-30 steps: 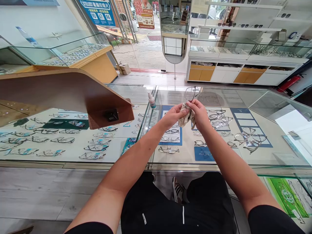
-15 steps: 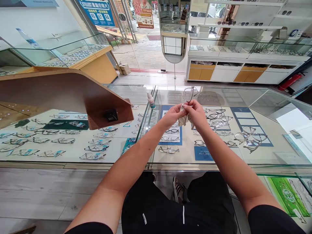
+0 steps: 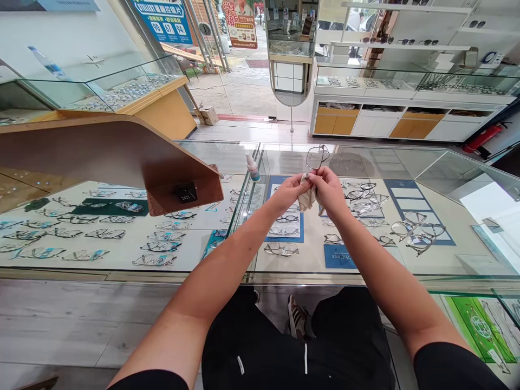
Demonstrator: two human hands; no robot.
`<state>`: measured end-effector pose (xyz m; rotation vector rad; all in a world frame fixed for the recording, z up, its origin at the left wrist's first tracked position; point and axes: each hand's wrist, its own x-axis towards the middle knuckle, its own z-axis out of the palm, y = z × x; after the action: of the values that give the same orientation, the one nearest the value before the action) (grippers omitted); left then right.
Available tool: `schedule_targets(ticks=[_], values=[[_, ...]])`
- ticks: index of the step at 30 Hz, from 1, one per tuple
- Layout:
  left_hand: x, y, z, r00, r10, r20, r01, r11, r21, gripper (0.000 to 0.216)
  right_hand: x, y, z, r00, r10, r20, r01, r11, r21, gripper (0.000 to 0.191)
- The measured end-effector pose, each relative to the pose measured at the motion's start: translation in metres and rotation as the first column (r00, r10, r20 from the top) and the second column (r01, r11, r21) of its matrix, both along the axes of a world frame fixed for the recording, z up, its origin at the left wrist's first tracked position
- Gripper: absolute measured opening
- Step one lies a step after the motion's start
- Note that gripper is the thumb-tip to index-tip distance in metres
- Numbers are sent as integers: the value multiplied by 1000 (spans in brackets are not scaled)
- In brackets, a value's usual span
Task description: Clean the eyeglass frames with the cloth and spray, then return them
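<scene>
Glasses point(image 3: 317, 157) are in the air, not on the tabletop point(image 3: 309, 279): above its right-hand section, on the far-edge side of the hands. From the fingers they lie up and away, lower part right at the fingertips. Right hand point(image 3: 330, 188) is the nearer one. Long axis: front is turned partly edge-on, one lens ring shows wide and the other narrow, so can't call it exactly. Temples mostly lost behind hands and cloth.

Finger state: right fingers look pinched together at the bottom of the glasses, right up against the cloth point(image 3: 307, 201). Left hand point(image 3: 289, 190) has thumb and fingers pinching the cloth, which hangs bunched between the hands. Hands meet at the fingertips; exact contact on the frame is too small to tell.

Spray bottle point(image 3: 252, 168) stands left of the hands, toward the far edge, just beside the glass seam. Rows of display frames point(image 3: 281, 249) lie under the glass, down to the near edge.

Text: blue poster point(image 3: 163, 23) says STELLEST, Chinese characters, 90 / 67 / 94. Red-and-white poster point(image 3: 242, 27) says HOYA. Bottle label and blue card point(image 3: 340, 257) near the near edge: writing there, not legible.
</scene>
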<state>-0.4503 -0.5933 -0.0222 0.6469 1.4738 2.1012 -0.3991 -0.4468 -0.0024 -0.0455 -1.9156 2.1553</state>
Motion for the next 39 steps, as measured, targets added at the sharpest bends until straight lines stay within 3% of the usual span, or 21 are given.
schedule_targets(ticks=[12,25,32,39], values=[[-3,0,-4,1000,9,-7,-10,1000,-20,63,2,-2,-1,1000,-17,-15,19,997,80,29],[2,2,0,964,60,-257,-100,984,-146,30,11,-5,-2,989,-141,-46,147,908,393,24],[2,1,2,968,36,-249,-74,987,-143,24,12,-6,-1,992,-113,-58,126,914,386,25],[3,0,5,974,7,-226,-30,995,-100,44,10,-3,1,991,-101,-93,128,921,367,23]])
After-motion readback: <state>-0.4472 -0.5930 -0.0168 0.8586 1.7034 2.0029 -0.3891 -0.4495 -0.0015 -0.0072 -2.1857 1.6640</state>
